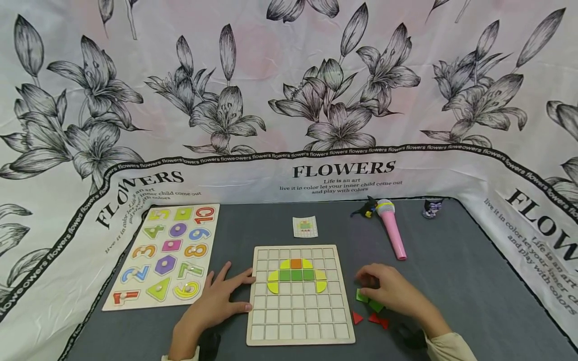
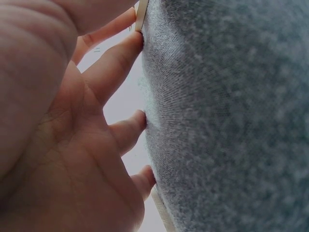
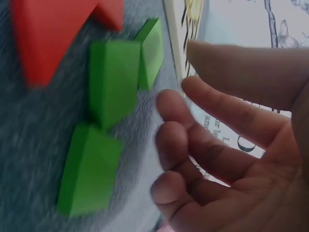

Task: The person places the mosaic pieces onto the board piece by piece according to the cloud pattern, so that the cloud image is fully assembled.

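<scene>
A wooden grid board (image 1: pixel 298 332) lies in the middle of the head view. On it sit an orange square (image 1: pixel 295 263), a row of green squares (image 1: pixel 296 275) and several yellow rounded pieces (image 1: pixel 273 282). The fingertips and thumb of my left hand (image 1: pixel 215 302) touch the board's left edge, fingers spread. Right of the board, my right hand (image 1: pixel 392 291) is over loose green blocks (image 1: pixel 362 296), fingers loosely bent. In the right wrist view, nothing is between thumb and fingers, and green blocks (image 3: pixel 113 79) lie just beyond the fingertips. Red triangles (image 1: pixel 357 318) lie nearer the front.
A number and shape puzzle board (image 1: pixel 180 291) lies at the left. Behind the grid board is a small picture card (image 1: pixel 305 227). A pink toy microphone (image 1: pixel 393 230), a dark little figure (image 1: pixel 368 208) and a purple figurine (image 1: pixel 432 208) stand or lie at the back right.
</scene>
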`<state>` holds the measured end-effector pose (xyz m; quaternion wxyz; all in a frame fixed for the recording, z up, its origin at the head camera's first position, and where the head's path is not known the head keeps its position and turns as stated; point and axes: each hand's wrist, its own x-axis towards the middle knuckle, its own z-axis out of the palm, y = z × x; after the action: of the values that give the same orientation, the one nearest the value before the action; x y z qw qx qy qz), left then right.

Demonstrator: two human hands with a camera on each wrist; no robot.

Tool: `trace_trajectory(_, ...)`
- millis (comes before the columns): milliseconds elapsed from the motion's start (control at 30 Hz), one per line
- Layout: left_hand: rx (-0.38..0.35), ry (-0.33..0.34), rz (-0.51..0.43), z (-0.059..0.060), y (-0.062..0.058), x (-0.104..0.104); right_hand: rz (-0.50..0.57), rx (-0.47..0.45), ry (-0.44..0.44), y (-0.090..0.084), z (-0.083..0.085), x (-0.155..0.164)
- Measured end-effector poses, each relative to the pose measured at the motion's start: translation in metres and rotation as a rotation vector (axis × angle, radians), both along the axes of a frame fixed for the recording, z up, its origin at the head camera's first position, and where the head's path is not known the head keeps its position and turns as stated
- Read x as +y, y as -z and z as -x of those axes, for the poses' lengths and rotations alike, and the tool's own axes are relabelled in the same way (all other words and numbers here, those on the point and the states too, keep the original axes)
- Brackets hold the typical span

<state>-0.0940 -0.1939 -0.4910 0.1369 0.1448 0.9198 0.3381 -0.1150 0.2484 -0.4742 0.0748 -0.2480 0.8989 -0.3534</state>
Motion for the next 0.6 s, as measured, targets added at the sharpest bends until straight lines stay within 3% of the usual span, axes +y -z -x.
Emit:
trace_trajectory(233, 0.0, -0.005, 0.002, 0.0006, -0.0006, 0.0004, -0.127, 0.04, -0.013, 0.0043, -0.0054, 0.007)
trace_trajectory(600, 0.022, 0.016, -0.027, 0.0021, 0.002, -0.0018, -0.124, 0.041, -0.014, 0.0069, -0.0098, 0.002)
